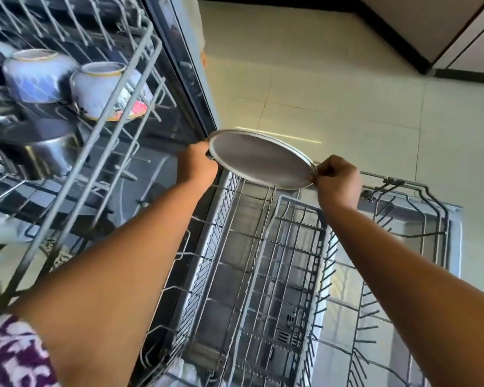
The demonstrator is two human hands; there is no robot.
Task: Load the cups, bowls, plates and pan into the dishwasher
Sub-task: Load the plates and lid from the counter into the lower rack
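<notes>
A round steel plate (259, 160) is held over the far end of the pulled-out lower rack (266, 263). My left hand (196, 165) grips its left rim and my right hand (336, 178) pinches its right rim. The plate's lower edge sits among the rack's tines. In the upper rack (115, 107) at the left two white cups with gold rims (38, 75) (104, 89) lie on their sides, next to a steel pot (46, 156).
The open dishwasher door (419, 219) lies under the lower rack. A wire cutlery basket (285, 275) stands in the rack's middle. Tiled floor (333, 88) spreads beyond, with dark-based cabinets (430, 32) at the top right. A patterned sleeve (9, 356) shows at bottom left.
</notes>
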